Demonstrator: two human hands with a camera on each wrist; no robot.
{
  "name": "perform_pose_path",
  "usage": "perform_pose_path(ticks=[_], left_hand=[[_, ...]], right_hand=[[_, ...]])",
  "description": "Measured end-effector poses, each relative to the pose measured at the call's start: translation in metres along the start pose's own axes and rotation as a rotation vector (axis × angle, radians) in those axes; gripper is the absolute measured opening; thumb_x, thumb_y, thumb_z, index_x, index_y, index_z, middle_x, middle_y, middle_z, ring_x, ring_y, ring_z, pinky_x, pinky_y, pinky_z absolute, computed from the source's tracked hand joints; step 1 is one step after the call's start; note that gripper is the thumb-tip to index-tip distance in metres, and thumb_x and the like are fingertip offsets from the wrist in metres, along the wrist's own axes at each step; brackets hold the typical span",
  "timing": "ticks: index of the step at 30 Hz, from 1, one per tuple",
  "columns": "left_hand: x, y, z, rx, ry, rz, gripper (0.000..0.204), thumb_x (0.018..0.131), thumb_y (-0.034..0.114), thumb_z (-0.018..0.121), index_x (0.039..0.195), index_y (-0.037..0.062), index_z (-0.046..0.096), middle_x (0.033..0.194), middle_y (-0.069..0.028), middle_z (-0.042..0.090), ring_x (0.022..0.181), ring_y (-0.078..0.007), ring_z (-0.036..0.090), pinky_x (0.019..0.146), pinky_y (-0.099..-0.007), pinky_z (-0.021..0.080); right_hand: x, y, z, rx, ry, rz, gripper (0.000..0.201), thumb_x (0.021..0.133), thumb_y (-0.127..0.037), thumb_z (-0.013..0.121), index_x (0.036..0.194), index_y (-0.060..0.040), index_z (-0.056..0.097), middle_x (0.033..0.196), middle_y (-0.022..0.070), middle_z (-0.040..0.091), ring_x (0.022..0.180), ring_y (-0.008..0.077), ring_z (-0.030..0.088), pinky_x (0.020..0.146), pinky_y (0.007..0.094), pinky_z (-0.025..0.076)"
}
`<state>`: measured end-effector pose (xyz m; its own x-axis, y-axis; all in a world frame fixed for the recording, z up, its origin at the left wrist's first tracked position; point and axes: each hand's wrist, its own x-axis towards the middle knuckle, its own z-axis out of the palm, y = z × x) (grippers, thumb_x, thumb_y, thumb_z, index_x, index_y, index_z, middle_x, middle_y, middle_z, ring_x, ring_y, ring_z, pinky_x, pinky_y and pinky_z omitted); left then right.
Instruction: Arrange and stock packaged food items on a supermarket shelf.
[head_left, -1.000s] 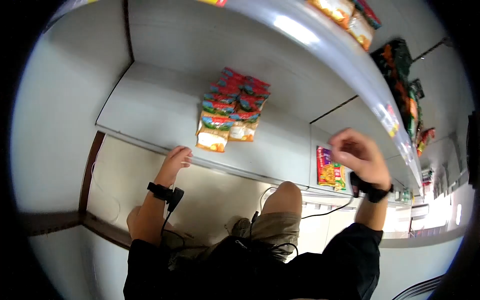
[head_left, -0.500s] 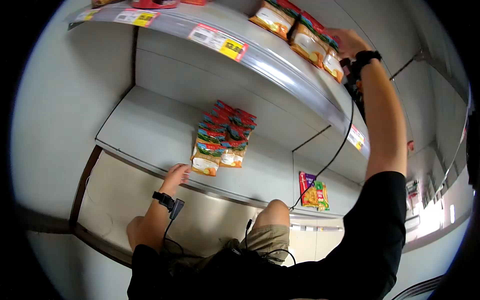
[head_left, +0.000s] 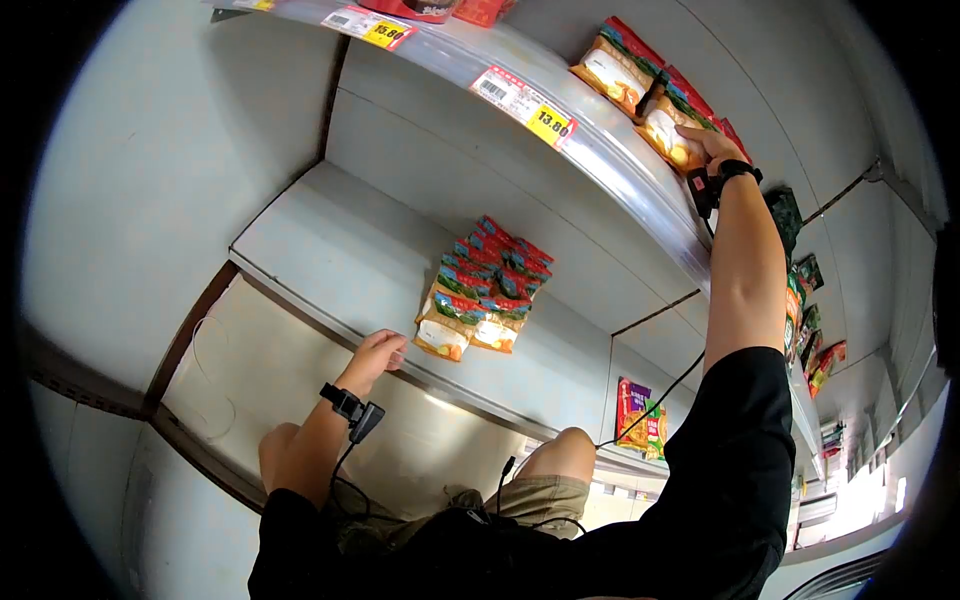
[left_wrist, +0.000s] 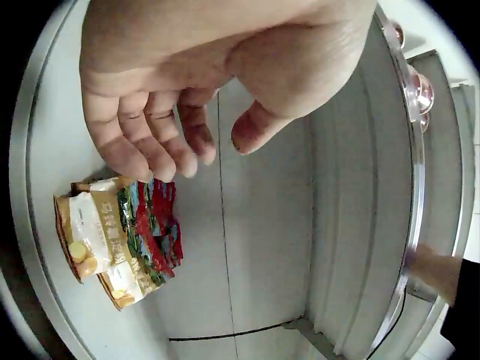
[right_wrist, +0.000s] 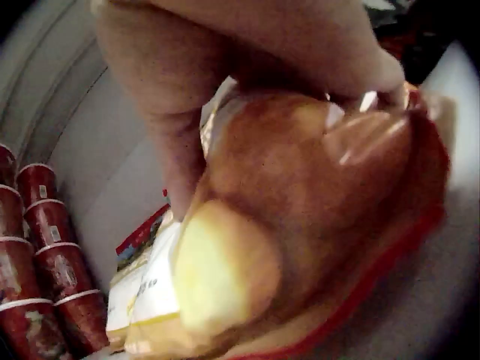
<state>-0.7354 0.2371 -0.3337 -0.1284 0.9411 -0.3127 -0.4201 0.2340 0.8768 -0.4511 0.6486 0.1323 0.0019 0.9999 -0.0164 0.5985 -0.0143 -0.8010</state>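
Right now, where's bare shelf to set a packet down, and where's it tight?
Lower shelf: bare left of the stacked packets, back to the corner, and right of them toward the divider. Left hand rests open at its front edge. Tight: upper shelf, where the right hand grips a packet among a row.

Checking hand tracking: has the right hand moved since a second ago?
Yes. The right hand has gone up from beside the lower shelf to the upper shelf, where it grips a snack packet.
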Motion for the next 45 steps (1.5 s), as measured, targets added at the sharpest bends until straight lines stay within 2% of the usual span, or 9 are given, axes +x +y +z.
perform_pose_path(ticks=[6, 8, 15, 21, 27, 34, 38, 42, 45], left_hand=[[0.003, -0.003, 0.001, 0.033, -0.010, -0.008, 0.019, 0.087, 0.025, 0.052, 0.091, 0.0074, 0.057, 0.084, 0.0005, 0.057, 0.073, -0.0091, 0.052, 0.066, -0.0236, 0.043], [0.008, -0.008, -0.001, 0.004, -0.037, -0.030, 0.018, 0.087, 0.025, 0.053, 0.090, 0.0071, 0.058, 0.082, 0.0009, 0.057, 0.073, -0.0088, 0.052, 0.066, -0.0236, 0.043], [0.004, 0.005, 0.002, 0.008, -0.020, -0.012, 0.020, 0.087, 0.027, 0.052, 0.091, 0.0082, 0.058, 0.085, 0.0009, 0.056, 0.076, -0.0092, 0.051, 0.068, -0.0232, 0.042], [0.021, -0.006, -0.009, -0.003, -0.015, -0.051, 0.021, 0.087, 0.028, 0.053, 0.094, 0.0091, 0.058, 0.087, 0.0002, 0.057, 0.077, -0.0094, 0.051, 0.069, -0.0239, 0.042], [0.016, 0.002, 0.001, -0.017, -0.043, -0.052, 0.025, 0.086, 0.032, 0.054, 0.093, 0.0086, 0.058, 0.088, 0.0003, 0.057, 0.078, -0.0097, 0.051, 0.070, -0.0241, 0.042], [-0.005, 0.024, 0.011, -0.279, -0.112, -0.094, 0.030, 0.090, 0.034, 0.045, 0.092, 0.0059, 0.054, 0.086, -0.0036, 0.056, 0.077, -0.0135, 0.052, 0.074, -0.0276, 0.042], [-0.017, 0.027, 0.008, -0.381, -0.138, -0.082, 0.036, 0.091, 0.037, 0.039, 0.093, 0.0047, 0.054, 0.085, -0.0052, 0.054, 0.078, -0.0171, 0.050, 0.074, -0.0311, 0.040], [-0.016, 0.022, 0.008, -0.391, -0.128, -0.067, 0.038, 0.091, 0.038, 0.037, 0.093, 0.0032, 0.053, 0.086, -0.0066, 0.053, 0.078, -0.0182, 0.049, 0.073, -0.0317, 0.040], [-0.012, 0.021, 0.010, -0.402, -0.121, -0.063, 0.039, 0.092, 0.038, 0.036, 0.093, 0.0025, 0.053, 0.086, -0.0073, 0.053, 0.077, -0.0186, 0.049, 0.073, -0.0318, 0.040]], right_hand=[[-0.034, -0.017, -0.013, 0.115, 0.081, -0.196, 0.020, 0.072, -0.021, 0.074, 0.083, -0.0067, 0.065, 0.076, 0.0055, 0.063, 0.061, 0.0191, 0.058, 0.050, 0.0341, 0.045], [-0.038, -0.017, -0.064, -0.431, 0.197, -0.747, 0.019, 0.079, -0.019, 0.065, 0.092, -0.0054, 0.063, 0.087, 0.0065, 0.062, 0.077, 0.0194, 0.058, 0.065, 0.0330, 0.047], [-0.241, 0.016, -0.129, -0.646, 0.528, -1.071, 0.031, 0.087, -0.013, 0.054, 0.117, -0.0041, 0.054, 0.113, 0.0120, 0.058, 0.105, 0.0209, 0.056, 0.090, 0.0346, 0.045], [-0.385, 0.134, 0.008, 0.038, 0.060, -0.519, 0.029, 0.080, -0.004, 0.058, 0.108, 0.0006, 0.054, 0.102, 0.0098, 0.059, 0.088, 0.0191, 0.059, 0.076, 0.0305, 0.048], [-0.287, 0.265, 0.170, -0.043, -0.381, -0.375, 0.025, 0.073, 0.004, 0.063, 0.098, 0.0006, 0.059, 0.092, 0.0063, 0.063, 0.080, 0.0130, 0.058, 0.073, 0.0278, 0.048], [-0.171, 0.499, 0.326, 0.457, -0.144, 0.068, 0.025, 0.075, 0.007, 0.061, 0.099, 0.0016, 0.057, 0.093, 0.0063, 0.062, 0.078, 0.0157, 0.059, 0.069, 0.0291, 0.050], [-0.181, 0.524, 0.361, 0.456, 0.143, -0.018, 0.040, 0.077, -0.014, 0.067, 0.109, 0.0033, 0.049, 0.106, 0.0121, 0.058, 0.094, 0.0231, 0.058, 0.082, 0.0323, 0.047], [-0.189, 0.490, 0.355, -0.175, 0.222, 0.439, 0.070, 0.073, -0.037, 0.071, 0.119, 0.0047, 0.038, 0.117, 0.0182, 0.051, 0.105, 0.0285, 0.052, 0.087, 0.0425, 0.044], [-0.193, 0.488, 0.340, 0.127, -0.340, 0.540, 0.068, 0.071, -0.027, 0.073, 0.119, 0.0049, 0.036, 0.112, 0.0216, 0.052, 0.103, 0.0305, 0.053, 0.079, 0.0544, 0.045]])
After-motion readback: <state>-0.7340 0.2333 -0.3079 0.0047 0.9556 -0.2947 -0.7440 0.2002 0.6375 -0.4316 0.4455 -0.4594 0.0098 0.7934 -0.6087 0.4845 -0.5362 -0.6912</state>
